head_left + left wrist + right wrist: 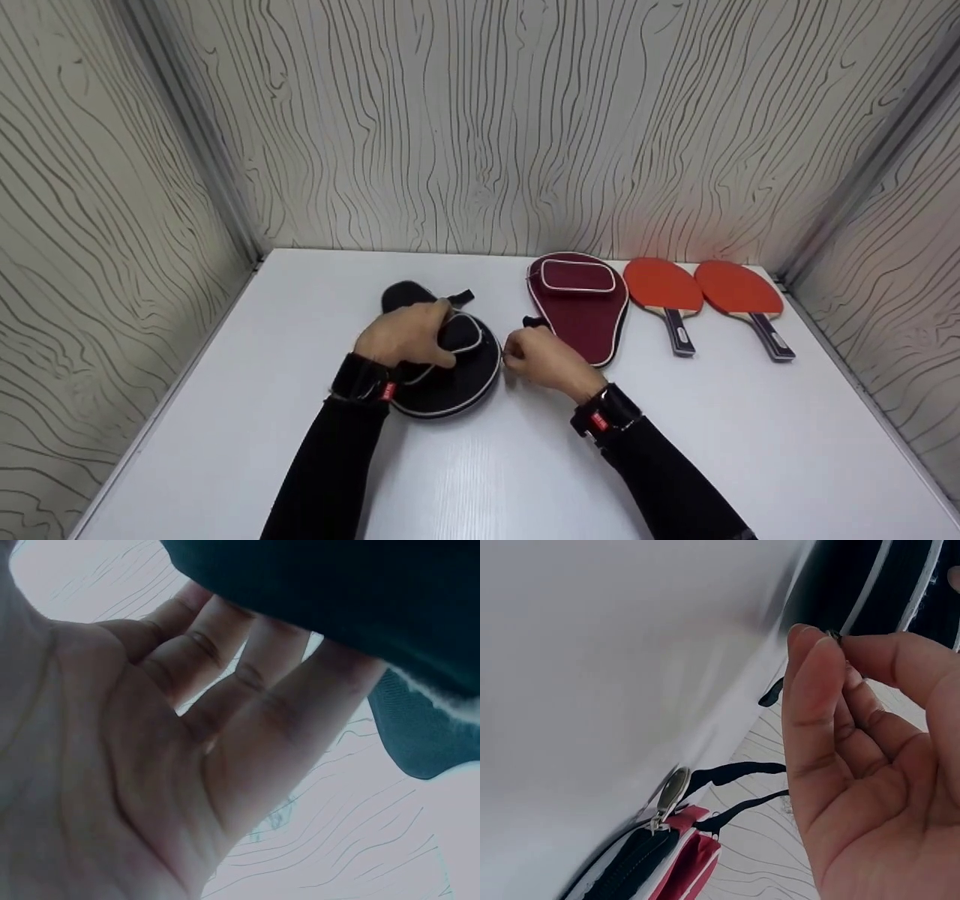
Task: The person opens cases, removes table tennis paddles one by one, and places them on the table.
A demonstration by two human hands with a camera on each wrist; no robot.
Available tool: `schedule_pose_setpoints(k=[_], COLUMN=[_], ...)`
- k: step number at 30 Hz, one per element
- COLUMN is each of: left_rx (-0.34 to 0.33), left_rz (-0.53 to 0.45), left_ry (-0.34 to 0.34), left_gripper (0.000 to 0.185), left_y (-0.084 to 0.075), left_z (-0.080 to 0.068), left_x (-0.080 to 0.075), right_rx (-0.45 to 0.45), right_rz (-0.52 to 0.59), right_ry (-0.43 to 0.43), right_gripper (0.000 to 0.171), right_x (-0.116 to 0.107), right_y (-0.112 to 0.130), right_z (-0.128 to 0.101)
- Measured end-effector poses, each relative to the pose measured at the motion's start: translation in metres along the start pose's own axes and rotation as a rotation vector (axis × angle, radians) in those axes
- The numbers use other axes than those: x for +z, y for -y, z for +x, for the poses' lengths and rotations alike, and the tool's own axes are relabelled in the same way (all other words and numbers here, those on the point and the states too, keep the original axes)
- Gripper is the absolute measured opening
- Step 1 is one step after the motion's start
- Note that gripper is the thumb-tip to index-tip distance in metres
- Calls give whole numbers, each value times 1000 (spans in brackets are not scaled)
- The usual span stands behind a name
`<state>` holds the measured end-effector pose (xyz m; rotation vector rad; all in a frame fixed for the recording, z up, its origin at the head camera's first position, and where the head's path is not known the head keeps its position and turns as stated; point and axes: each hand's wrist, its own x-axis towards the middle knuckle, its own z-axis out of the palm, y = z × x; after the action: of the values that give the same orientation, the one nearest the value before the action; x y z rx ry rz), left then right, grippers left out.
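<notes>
Left hand (406,334) lies flat on the black paddle case (450,375), fingers straight, pressing its raised pocket. Right hand (541,361) sits at the case's right edge, thumb and forefinger pinching a small zipper pull (834,634) on the white-piped rim. Bare white table (487,465) lies nearest the sleeves. Just beyond the right fingers lies a maroon case (581,311), its zipper tab (671,795) hanging free. Farther right, two red paddles (701,296) lie side by side, near the right wall.

White table enclosed by patterned walls

The table (750,450) is surrounded on three sides by pale walls (495,127) printed with dark wavy wood-grain lines; even light is given.
</notes>
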<state>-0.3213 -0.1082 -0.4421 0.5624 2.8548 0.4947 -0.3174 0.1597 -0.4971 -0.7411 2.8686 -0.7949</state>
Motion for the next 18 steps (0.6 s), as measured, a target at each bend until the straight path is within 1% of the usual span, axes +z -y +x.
schedule_pose_setpoints(k=[5, 8, 13, 18], left_rx=[-10, -20, -20, -27], left_rz=[49, 85, 174, 235], left_ry=[-27, -47, -121, -187], left_gripper=[62, 65, 71, 74], left_y=[-1, -2, -6, -8], left_z=[2, 4, 8, 10], left_x=[3, 7, 13, 17], right_rx=[1, 8, -9, -10], right_rz=[-42, -63, -87, -110], right_ry=[-28, -55, -102, -99], right_gripper=[8, 7, 11, 12], right_x=[1, 3, 6, 9], right_y=[-1, 0, 0, 2], right_z=[-1, -1, -1, -2])
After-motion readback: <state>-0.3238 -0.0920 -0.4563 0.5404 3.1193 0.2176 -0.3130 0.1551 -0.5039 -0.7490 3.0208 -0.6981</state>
